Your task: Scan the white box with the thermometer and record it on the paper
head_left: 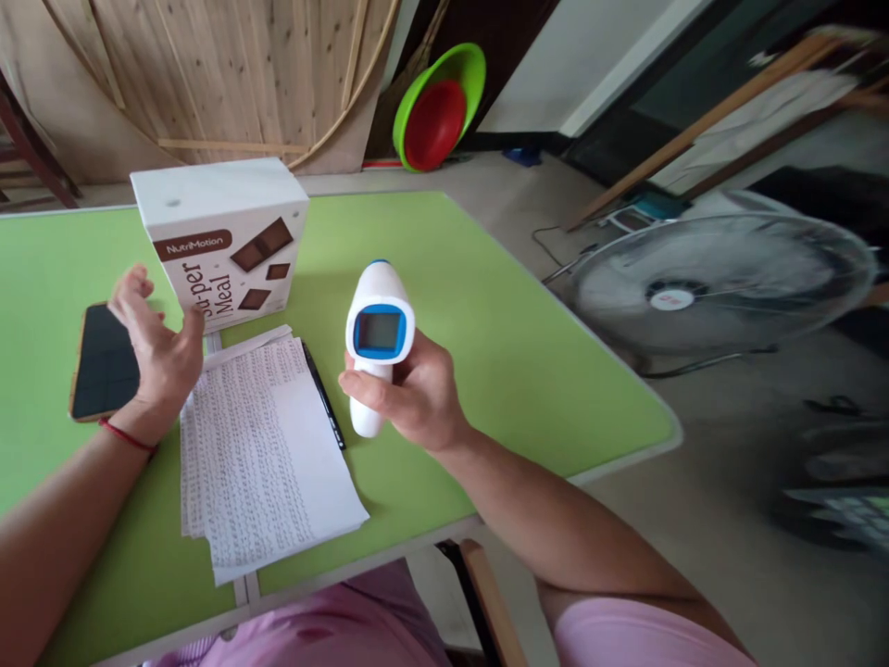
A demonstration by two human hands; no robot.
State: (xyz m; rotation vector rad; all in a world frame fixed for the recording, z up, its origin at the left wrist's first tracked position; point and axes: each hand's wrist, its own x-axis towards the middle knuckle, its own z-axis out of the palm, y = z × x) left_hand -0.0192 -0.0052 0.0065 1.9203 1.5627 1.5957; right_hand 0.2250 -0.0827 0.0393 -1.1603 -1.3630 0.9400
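Observation:
In my right hand (pixel 423 394) is a white and blue infrared thermometer (pixel 381 320), upright above the table, its dark screen facing me. My fingers wrap round its handle. My left hand (pixel 158 343) has its fingers apart and holds nothing. It is in front of the white box (pixel 229 241) printed with brown chocolate pieces, by the box's lower left corner; whether it touches the box I cannot tell. Partly behind that hand lies a phone (pixel 104 366) with a dark screen. Handwritten paper sheets (pixel 264 463) lie between my arms, with a black pen (pixel 323 396) along their right edge.
The green table (pixel 528 371) has a rounded right corner. A large floor fan (pixel 687 283) stands on the right. Green (pixel 472 74) and red basins (pixel 436 125) lean by the far wall, beside a round wooden panel (pixel 229 74).

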